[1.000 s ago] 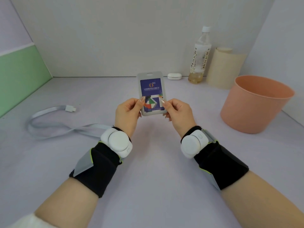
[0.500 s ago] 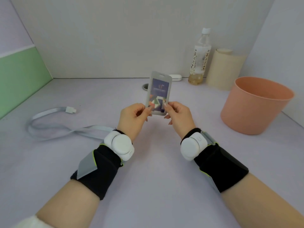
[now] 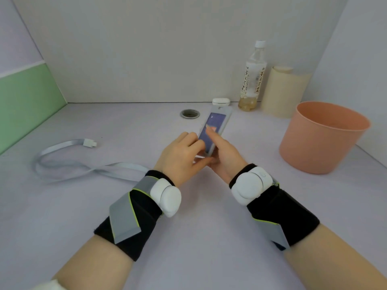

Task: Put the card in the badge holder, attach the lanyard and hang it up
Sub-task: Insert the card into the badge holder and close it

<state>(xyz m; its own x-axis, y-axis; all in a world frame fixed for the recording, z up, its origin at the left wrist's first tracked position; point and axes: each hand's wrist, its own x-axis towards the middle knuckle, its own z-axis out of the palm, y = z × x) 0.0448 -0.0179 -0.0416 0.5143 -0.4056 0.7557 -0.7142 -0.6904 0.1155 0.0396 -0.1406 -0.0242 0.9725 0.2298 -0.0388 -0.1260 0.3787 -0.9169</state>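
A grey badge holder [image 3: 219, 118] with a blue card inside is tilted away from me above the table's middle. My left hand [image 3: 181, 155] grips its lower left edge. My right hand [image 3: 225, 156] holds it from below on the right, with the thumb lying across the card's face. The holder's lower end is hidden by my fingers. A pale grey lanyard [image 3: 69, 162] lies looped on the table to the left, its white clip [image 3: 90, 142] at the far end.
A pink bucket [image 3: 322, 139] stands at the right. Against the back wall are a clear bottle [image 3: 252, 78], a cream paper roll [image 3: 282, 91] and a small white case [image 3: 221, 101]. A round metal grommet [image 3: 190, 113] sits in the tabletop.
The badge holder has tipped from upright and facing me to leaning away and lower. My right thumb has moved onto the card's face. The lanyard has not moved.
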